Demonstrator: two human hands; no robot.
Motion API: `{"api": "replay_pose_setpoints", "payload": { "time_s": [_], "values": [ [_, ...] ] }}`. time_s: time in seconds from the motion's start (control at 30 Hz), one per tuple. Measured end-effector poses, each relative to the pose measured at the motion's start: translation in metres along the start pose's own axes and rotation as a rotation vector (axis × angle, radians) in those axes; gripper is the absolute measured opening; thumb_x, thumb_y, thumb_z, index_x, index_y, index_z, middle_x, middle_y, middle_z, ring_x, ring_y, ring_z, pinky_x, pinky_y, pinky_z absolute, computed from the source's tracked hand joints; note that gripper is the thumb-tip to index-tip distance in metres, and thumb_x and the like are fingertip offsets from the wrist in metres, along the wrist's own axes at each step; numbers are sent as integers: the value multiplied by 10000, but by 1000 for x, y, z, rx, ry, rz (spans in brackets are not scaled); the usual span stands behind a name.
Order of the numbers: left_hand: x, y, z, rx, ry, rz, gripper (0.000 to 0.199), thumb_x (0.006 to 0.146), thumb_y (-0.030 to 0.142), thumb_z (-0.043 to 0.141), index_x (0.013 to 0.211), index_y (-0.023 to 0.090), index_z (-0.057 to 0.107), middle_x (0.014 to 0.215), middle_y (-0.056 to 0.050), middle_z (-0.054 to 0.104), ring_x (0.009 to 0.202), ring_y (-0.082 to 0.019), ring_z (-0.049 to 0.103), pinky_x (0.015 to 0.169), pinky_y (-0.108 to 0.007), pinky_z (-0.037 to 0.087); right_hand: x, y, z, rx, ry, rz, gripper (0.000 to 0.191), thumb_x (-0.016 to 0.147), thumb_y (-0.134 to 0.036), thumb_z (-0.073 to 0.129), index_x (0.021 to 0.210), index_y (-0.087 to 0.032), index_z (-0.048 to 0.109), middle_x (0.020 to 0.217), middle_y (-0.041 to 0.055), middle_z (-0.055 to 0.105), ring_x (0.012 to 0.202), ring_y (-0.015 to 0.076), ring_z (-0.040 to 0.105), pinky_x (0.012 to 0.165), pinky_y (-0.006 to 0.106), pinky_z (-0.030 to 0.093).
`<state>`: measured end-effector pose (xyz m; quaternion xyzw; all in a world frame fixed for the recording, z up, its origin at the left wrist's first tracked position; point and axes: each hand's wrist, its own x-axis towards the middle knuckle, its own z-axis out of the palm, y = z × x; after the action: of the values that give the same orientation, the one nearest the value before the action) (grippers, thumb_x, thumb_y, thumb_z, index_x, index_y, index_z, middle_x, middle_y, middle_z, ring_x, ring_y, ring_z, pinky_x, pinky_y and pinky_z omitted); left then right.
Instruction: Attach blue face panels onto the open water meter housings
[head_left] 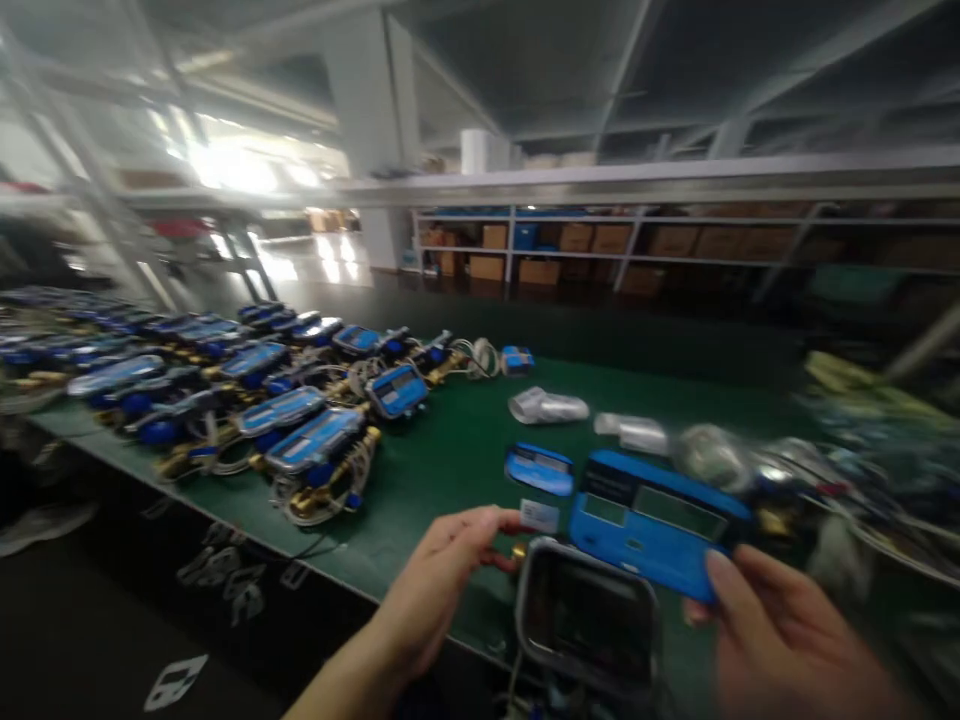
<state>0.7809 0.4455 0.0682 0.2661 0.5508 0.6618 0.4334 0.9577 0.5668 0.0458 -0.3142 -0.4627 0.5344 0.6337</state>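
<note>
My right hand (780,620) is closed on the right end of a blue faceplate (645,520) with rectangular windows, held up above the bench. Just below it sits a meter housing (589,620) with a dark, glassy face and a pale rim. My left hand (450,560) is at the housing's upper left corner, thumb and fingers around a small white label (539,515) and near a brass fitting (519,551). Whether the label is pinched or only behind the fingertips is blurred. A smaller blue plate (538,470) lies on the green bench beyond.
Many blue-faced meters (319,440) with brass fittings and cables crowd the green bench (442,450) at left. Clear plastic-wrapped pieces (547,406) lie behind the faceplate. Cables and bagged parts (795,480) are at right. Boxes (544,271) fill shelves beyond.
</note>
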Motion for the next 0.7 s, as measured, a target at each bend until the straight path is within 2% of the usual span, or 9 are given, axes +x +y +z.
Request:
{"api": "replay_pose_setpoints", "payload": {
  "time_s": [0.03,0.1,0.33,0.7],
  "values": [
    [1,0,0,-13,-27,-34,500,804,600,640,1007,154,742,1169,-131,671,1129,-312,562,899,-378,457,0,-1,-7,-31,44,6,406,639,-340,890,905,-141,657,701,-11,634,508,100,582,463,202,505],
    [1,-3,0,-38,-74,-75,497,824,593,620,1007,148,744,1179,-136,665,1185,-328,527,909,-386,453,1,1,-12,-52,79,24,389,593,-334,905,839,-148,668,611,-22,617,434,93,548,404,189,468],
    [2,-14,4,-121,-106,-66,483,841,591,613,1025,163,740,1150,-107,679,1124,-301,550,892,-369,448,-10,12,-4,-77,-62,74,210,762,-312,785,863,-170,669,584,-30,609,414,80,534,401,174,443],
    [6,-22,3,-225,-148,-50,417,915,523,543,1045,174,731,1102,-86,696,1079,-267,571,881,-345,432,-14,13,6,-135,-138,114,176,798,-313,741,849,-164,663,558,-34,587,423,79,505,413,183,423]
  ]
}}
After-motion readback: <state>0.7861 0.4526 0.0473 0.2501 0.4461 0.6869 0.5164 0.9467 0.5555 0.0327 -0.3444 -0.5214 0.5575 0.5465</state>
